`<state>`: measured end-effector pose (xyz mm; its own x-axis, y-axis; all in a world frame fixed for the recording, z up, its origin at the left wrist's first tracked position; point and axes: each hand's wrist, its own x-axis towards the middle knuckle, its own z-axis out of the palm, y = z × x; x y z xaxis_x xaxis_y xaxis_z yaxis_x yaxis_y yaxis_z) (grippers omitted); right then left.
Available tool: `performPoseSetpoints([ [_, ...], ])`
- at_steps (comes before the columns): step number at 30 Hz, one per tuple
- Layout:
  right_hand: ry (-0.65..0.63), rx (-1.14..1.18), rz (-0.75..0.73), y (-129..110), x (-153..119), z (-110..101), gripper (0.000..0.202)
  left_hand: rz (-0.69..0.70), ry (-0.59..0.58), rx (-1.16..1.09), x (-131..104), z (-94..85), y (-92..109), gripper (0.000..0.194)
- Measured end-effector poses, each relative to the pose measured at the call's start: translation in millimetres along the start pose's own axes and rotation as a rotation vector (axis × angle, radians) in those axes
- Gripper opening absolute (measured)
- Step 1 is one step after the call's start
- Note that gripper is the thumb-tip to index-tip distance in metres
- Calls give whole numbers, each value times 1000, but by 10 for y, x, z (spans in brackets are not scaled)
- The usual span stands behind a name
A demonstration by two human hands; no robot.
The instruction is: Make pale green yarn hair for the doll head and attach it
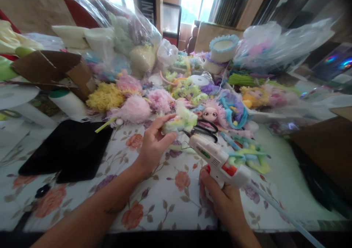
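A fluffy pale yellow-green piece point(183, 119) with hints of other pastel colours is pinched between the thumb and fingers of my left hand point(155, 139). My right hand point(220, 193) is wrapped round the handle of a white glue gun point(213, 153) with a red part on its side. The gun's nozzle points up and left, close to the fluffy piece; whether they touch cannot be made out. Black-handled scissors point(206, 128) lie just behind the gun. A doll head point(210, 114) with pink hair rests behind the scissors.
Black flat pads point(79, 149) lie at the left on the flowered cloth point(162, 204). Yarn and pom-poms point(136, 108) are heaped across the back. Green and blue strips point(253, 156) lie right of the gun. A cardboard box point(52, 70) stands back left.
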<state>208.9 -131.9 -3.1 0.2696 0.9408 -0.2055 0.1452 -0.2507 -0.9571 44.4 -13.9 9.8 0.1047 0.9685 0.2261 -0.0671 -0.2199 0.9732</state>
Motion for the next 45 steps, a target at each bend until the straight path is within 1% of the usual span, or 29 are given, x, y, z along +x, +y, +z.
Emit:
performPoseSetpoints([
  [7,-38,-34,-34,-49,-18,4,42,39,8,13,1,8,22,42],
  [12,-55,-35,-55,-54,-19,2,42,16,8,-11,2,6,13,43],
  [19,-49,-17,-51,-16,-9,-7,44,21,2,-38,8,-2,-21,43],
  [26,9,21,6,11,-4,-4,39,6,8,-14,6,-13,-35,42],
  [29,9,-3,23,4,-11,-6,40,7,7,-4,4,-15,-35,42],
  [35,-11,-76,-36,-5,-22,-15,43,5,8,-24,2,6,4,42],
  [39,-23,-119,-42,11,-23,-26,43,19,22,-21,11,21,13,41],
  [45,-21,-107,-58,0,-24,-20,41,22,11,-38,14,5,-22,42],
])
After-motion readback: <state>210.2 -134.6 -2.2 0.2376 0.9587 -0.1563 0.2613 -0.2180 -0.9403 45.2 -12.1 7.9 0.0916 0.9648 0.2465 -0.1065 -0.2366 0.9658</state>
